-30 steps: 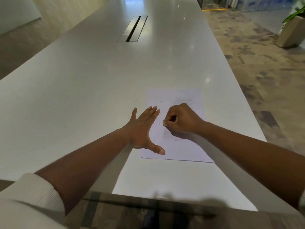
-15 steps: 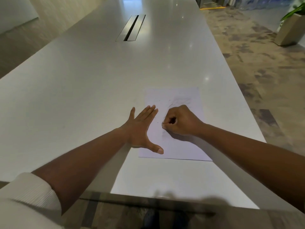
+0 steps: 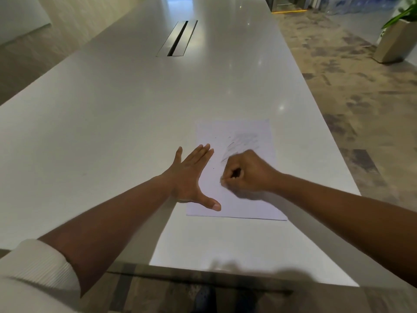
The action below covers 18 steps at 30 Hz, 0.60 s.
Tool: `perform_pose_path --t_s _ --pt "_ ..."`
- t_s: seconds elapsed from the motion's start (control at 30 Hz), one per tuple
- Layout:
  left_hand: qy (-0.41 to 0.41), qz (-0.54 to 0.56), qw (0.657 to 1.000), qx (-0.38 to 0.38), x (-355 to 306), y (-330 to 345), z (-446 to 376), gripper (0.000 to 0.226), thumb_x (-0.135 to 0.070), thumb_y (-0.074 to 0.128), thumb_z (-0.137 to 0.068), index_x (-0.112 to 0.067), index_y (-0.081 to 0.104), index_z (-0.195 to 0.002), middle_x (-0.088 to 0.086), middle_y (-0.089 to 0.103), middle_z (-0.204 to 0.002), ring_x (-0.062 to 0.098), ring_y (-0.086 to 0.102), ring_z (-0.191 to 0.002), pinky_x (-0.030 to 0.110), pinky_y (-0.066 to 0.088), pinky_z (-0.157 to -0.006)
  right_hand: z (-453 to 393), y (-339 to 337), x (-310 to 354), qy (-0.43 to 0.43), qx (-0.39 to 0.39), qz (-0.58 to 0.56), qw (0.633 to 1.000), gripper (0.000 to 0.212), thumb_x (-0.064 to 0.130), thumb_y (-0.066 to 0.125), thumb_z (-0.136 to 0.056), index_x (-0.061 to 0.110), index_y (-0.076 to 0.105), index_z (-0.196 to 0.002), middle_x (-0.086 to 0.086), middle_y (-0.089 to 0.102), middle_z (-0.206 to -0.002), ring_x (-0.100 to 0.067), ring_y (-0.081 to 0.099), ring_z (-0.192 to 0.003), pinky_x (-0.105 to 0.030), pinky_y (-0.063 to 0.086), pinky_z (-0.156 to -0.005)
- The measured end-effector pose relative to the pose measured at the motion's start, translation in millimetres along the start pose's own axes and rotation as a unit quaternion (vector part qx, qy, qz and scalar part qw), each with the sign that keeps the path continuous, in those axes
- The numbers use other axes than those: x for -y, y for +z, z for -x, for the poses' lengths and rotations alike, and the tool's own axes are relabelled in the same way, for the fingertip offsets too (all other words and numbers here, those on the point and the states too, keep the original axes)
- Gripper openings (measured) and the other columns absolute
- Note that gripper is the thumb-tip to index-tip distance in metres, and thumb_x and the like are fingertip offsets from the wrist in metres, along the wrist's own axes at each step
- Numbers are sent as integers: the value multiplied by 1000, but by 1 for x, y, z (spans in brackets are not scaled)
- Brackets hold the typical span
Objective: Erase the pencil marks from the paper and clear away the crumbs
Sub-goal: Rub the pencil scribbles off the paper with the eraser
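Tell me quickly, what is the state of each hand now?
Left hand: open, fingers straight, pressing flat on the paper.
Right hand: fingers curled as if gripping something small against the paper; the object itself cannot be seen.

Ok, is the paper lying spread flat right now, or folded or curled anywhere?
Spread flat. The paper lies on the table, all visible edges down, with the left hand pressing its left edge.

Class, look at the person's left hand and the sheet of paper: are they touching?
Touching. The head view shows the left hand lying flat, its thumb and fingertips resting directly on the paper's left side with no gap, pinning it to the table.
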<state>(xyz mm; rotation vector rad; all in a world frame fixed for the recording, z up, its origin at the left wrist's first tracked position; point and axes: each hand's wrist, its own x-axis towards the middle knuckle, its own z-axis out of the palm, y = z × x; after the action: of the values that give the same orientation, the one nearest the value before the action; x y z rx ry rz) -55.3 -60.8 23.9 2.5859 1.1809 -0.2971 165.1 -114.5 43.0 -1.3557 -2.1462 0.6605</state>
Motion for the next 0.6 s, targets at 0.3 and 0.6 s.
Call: perform_pose_path --t_s 0.3,0.6 --pt "3 -3 1000 -2 1 1 1 159 -110 45 -45 -23 -25 -159 -10 -33 -165 3 -37 -147 59 -20 -120 -20 -7 -12 32 -45 12 998 12 13 78 -75 10 72 -65 2 70 -68 -10 65 -63 -28 51 -60" --pt "2 -4 1000 -4 2 2 0 161 -112 38 -41 -22 -24 -160 -9 -32 -166 4 -36 -148 60 -18 -120 -2 16 9 -10 21 -32 999 10 13 77 -75 11 73 -67 4 69 -66 -10 65 -63 -21 49 -59"
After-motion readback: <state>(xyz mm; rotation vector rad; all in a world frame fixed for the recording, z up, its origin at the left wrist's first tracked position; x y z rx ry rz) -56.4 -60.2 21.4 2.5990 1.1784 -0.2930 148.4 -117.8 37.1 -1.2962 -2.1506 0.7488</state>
